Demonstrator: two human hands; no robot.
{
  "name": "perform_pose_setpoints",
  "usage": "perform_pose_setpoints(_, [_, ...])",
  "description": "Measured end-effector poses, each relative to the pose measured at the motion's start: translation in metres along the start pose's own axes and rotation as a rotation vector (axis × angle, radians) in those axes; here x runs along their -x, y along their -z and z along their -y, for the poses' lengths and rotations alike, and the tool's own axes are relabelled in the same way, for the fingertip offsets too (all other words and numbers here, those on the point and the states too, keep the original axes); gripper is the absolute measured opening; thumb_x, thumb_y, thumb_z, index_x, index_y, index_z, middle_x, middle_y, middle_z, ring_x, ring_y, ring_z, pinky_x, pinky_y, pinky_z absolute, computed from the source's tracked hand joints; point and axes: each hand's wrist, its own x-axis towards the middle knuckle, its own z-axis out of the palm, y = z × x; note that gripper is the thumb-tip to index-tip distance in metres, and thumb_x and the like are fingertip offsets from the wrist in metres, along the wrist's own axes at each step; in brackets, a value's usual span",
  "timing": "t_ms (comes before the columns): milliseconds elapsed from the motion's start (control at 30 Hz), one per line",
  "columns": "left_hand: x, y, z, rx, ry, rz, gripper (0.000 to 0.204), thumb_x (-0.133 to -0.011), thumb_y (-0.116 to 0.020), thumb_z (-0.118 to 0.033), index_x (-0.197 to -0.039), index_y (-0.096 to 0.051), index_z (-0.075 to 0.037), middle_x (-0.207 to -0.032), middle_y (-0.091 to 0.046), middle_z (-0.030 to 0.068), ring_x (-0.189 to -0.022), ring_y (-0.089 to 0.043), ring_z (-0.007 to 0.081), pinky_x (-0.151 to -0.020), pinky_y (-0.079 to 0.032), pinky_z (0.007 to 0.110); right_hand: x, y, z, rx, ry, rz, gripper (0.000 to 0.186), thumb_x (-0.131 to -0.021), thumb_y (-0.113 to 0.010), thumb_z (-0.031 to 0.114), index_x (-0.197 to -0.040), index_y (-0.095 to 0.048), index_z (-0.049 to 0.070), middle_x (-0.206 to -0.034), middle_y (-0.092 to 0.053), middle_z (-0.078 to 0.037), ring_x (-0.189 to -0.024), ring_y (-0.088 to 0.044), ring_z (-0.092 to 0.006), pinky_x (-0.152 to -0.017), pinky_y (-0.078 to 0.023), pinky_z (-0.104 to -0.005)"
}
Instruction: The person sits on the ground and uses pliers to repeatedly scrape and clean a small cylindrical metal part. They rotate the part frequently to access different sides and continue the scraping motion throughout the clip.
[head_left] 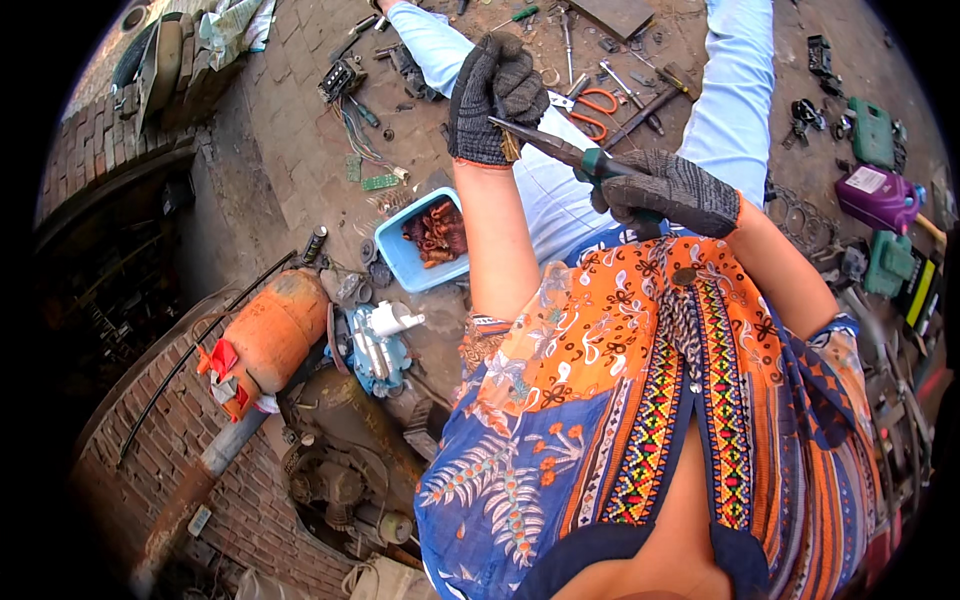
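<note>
Both my hands wear dark grey knitted gloves. My right hand (pixel 680 195) is closed round the dark green handles of long-nosed pliers (pixel 548 146), whose jaws point left. The tip of the jaws reaches the palm side of my left hand (pixel 492 100); whether it grips anything there I cannot tell. The fingers of my left hand are curled in, and a small brass-coloured piece (pixel 511 147) shows at its lower edge, mostly hidden. Below my left hand, beside the forearm, stands a light blue plastic basin (pixel 398 262) with reddish-copper scrap (pixel 437 232) in it.
Between my outstretched legs lie orange-handled scissors (pixel 598 103), a hammer (pixel 660 100), spanners and a screwdriver (pixel 522 15). Wires and a green circuit board (pixel 380 182) lie to the left. An orange gas cylinder (pixel 275 330) stands lower left; a purple jug (pixel 872 192) is at right.
</note>
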Motion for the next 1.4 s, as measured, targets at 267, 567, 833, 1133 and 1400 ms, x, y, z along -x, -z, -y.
perform_pose_setpoints(267, [-0.001,0.028,-0.009,-0.728,-0.401,-0.938,0.02,-0.088,-0.056,-0.023,-0.078,-0.053,-0.006,-0.051,-0.045,0.0027,-0.04,-0.041,0.0152,-0.037,-0.034,0.032,0.017,-0.021,0.002,0.602,0.0,-0.152,0.034,-0.086,-0.059,0.036,-0.083,-0.063,0.002,-0.067,-0.059,-0.019,-0.063,-0.06,-0.0337,-0.058,-0.046,-0.0422])
perform_pose_setpoints(567, [0.073,0.043,-0.101,0.023,-0.449,-0.446,0.03,-0.092,-0.05,-0.032,-0.076,-0.052,-0.008,-0.053,-0.039,-0.0064,-0.044,-0.037,0.0056,-0.045,-0.033,0.021,0.056,0.01,0.005,0.575,0.135,-0.382,0.025,-0.085,-0.061,0.022,-0.093,-0.062,-0.001,-0.075,-0.058,-0.015,-0.067,-0.057,-0.0285,-0.062,-0.044,-0.037])
perform_pose_setpoints(833, [0.049,0.01,-0.032,0.349,-0.32,-0.1,0.023,-0.093,-0.05,-0.028,-0.084,-0.052,-0.006,-0.059,-0.044,-0.0047,-0.049,-0.044,0.0059,-0.049,-0.039,0.021,0.023,0.007,0.006,0.64,0.25,-0.55,0.022,-0.085,-0.064,0.019,-0.087,-0.065,-0.003,-0.094,-0.056,-0.015,-0.084,-0.056,-0.0205,-0.073,-0.045,-0.0319])
perform_pose_setpoints(1133, [0.028,-0.035,0.015,0.376,-0.396,-0.3,0.025,-0.094,-0.049,-0.029,-0.084,-0.051,-0.007,-0.063,-0.042,-0.0032,-0.057,-0.046,0.0087,-0.056,-0.045,0.025,0.007,-0.026,0.014,0.41,0.271,-0.487,0.025,-0.081,-0.068,0.028,-0.096,-0.068,0.007,-0.098,-0.063,-0.013,-0.088,-0.061,-0.0242,-0.076,-0.047,-0.0336])
perform_pose_setpoints(1400, [0.023,-0.066,0.052,-0.123,-0.576,-0.423,0.032,-0.093,-0.048,-0.04,-0.093,-0.052,-0.008,-0.067,-0.044,0.0013,-0.059,-0.046,0.016,-0.055,-0.044,0.03,-0.008,-0.038,0.015,0.268,0.351,-0.576,0.036,-0.074,-0.075,0.029,-0.094,-0.066,0.001,-0.084,-0.067,-0.01,-0.078,-0.064,-0.0182,-0.072,-0.049,-0.0305])
